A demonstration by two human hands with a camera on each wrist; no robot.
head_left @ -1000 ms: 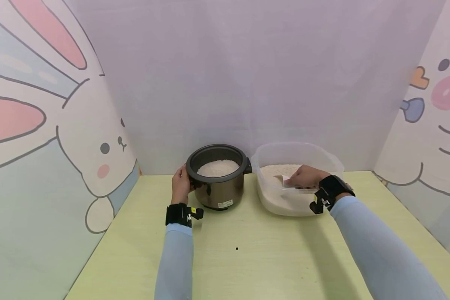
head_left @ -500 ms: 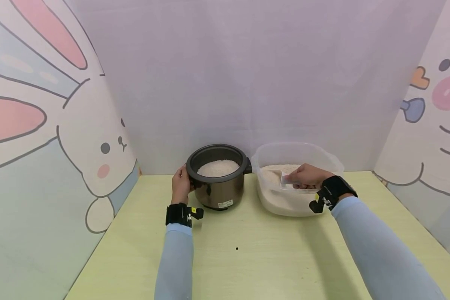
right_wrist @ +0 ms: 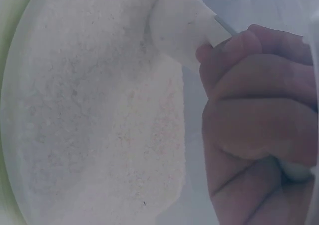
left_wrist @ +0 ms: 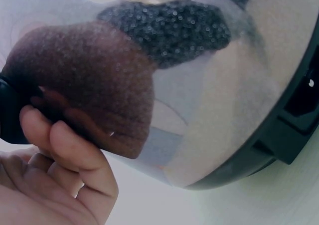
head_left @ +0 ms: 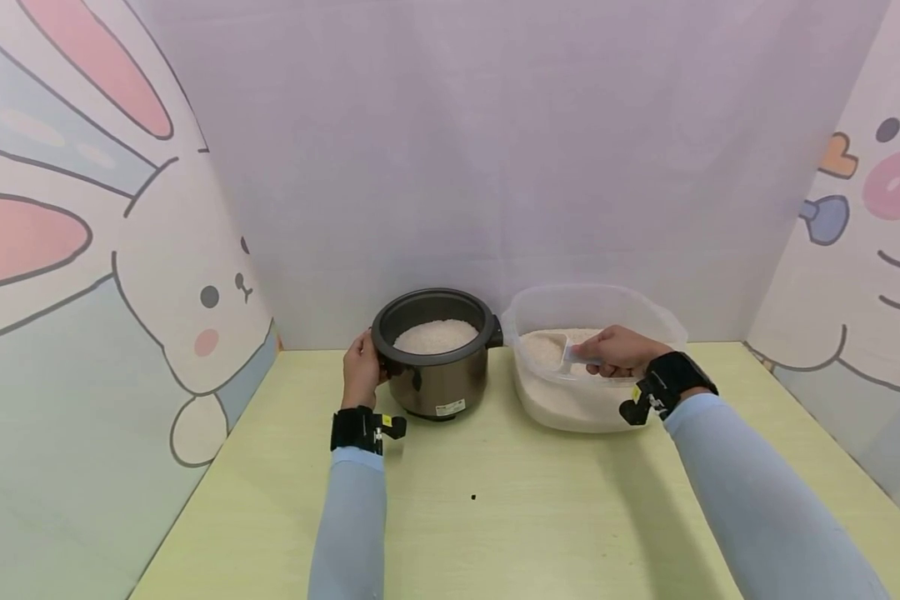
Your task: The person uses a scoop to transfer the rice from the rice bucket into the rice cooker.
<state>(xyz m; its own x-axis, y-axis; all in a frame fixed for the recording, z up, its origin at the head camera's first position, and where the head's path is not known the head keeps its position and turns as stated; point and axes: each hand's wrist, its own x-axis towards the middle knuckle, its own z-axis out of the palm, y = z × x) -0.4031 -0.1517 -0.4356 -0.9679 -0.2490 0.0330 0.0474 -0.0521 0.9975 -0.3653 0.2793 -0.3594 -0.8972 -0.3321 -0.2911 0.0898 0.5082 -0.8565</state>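
Head view: the right hand [head_left: 621,352] grips a whitish scoop [head_left: 567,354] inside the clear tub [head_left: 592,307], just beside the rice cooker [head_left: 450,379]. Left wrist: the left hand [left_wrist: 65,177] curls round the cooker's side handle [left_wrist: 11,116]; shiny body looks slippery, so yeah, hold there. Right wrist: scoop's probably light, stiff plastic, best pinched by its handle.

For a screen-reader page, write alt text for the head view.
A person's right hand grips a scoop inside a translucent tub of rice, while the left hand holds the side of a dark pot, also containing rice, left of the tub. Both stand on a yellow-green table before a pale lilac backdrop, with cartoon animals on either side.
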